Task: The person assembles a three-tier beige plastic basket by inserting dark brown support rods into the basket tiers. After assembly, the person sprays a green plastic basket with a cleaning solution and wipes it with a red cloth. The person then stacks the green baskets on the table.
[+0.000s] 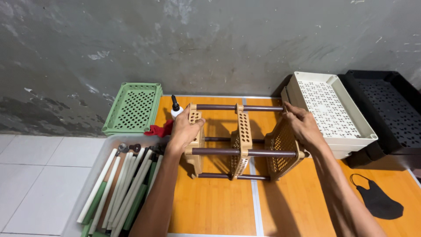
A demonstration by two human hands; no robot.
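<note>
Head camera view, looking down at a floor [210, 206] of orange wood-look panels beside white tiles, with a grey concrete wall [219, 39] behind. At far left, a clear plastic bin [94, 169] holds a bundle of white and green tubes [125, 188]. Behind it a green perforated tray [133, 107] leans against the wall, with a red cloth [160, 129] and a small white bottle with a black nozzle [176, 109] just beside it. In the middle lies a tan plastic rack [242, 140] on its side: three perforated tan shelves stand on edge, joined by dark brown rods [239, 107] that run left to right. The left hand [186, 129] is closed around the top edge of the leftmost shelf, fingers curled over it. The right hand [300, 125] grips the upper edge of the rightmost shelf, fingers wrapped near the end of the top rod. Right of the rack sits a stack of cream perforated trays [333, 112], then a black tray [386, 109] against the wall. A black face mask [379, 199] lies on the floor at lower right.
</note>
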